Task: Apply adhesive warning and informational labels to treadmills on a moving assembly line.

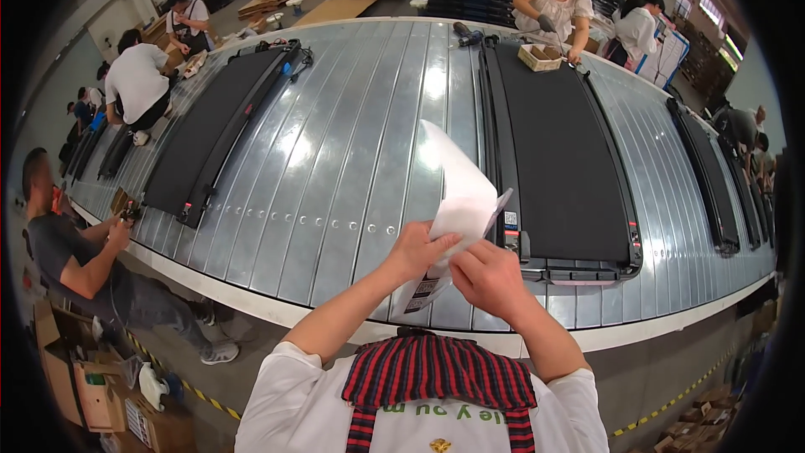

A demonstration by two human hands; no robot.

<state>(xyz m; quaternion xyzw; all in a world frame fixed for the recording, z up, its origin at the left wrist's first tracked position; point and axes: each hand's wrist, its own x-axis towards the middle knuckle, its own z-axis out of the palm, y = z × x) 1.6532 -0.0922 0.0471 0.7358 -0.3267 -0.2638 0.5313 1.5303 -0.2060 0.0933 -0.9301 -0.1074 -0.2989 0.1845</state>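
In front of my chest I hold a curling strip of white label paper [461, 193] above the metal table. My left hand [417, 250] is closed on it, the thumb pressed over its face. The fingers of my right hand [489, 277] pinch its right side. Below my hands hangs the lower end, carrying small black-and-white printed labels [425, 287]. Just right of the strip lies a flat black treadmill [558, 143] with a black belt. A small white label [511, 220] sits on its near left corner.
Ribbed metal slats [335, 176] form the long table. Another black treadmill [210, 130] lies to the left, and several more stand at the right [708, 176]. Across the table a person [558, 4] works beside a small tray [539, 57]. Another person [80, 243] sits at left near cardboard boxes [109, 386].
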